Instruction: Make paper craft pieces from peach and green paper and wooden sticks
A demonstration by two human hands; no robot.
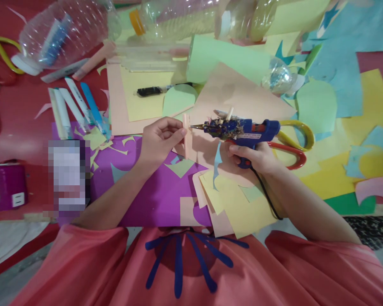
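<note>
My left hand (161, 142) is closed in a pinch on a small pink paper strip (187, 134), held upright above the purple sheet (153, 187). A blue glue gun (242, 129) sits in my right hand (253, 155), fingers wrapped round its grip. The metal nozzle points left and almost touches the upper part of the pink strip. The gun's black cord runs down past my right forearm.
Coloured paper sheets and scraps cover the red table (19, 127). Red and yellow scissors (295, 144) lie just behind the gun. Clear plastic bottles (64, 34) line the back, glue sticks (73, 106) lie at left, and a black marker (150, 90) rests on yellow paper.
</note>
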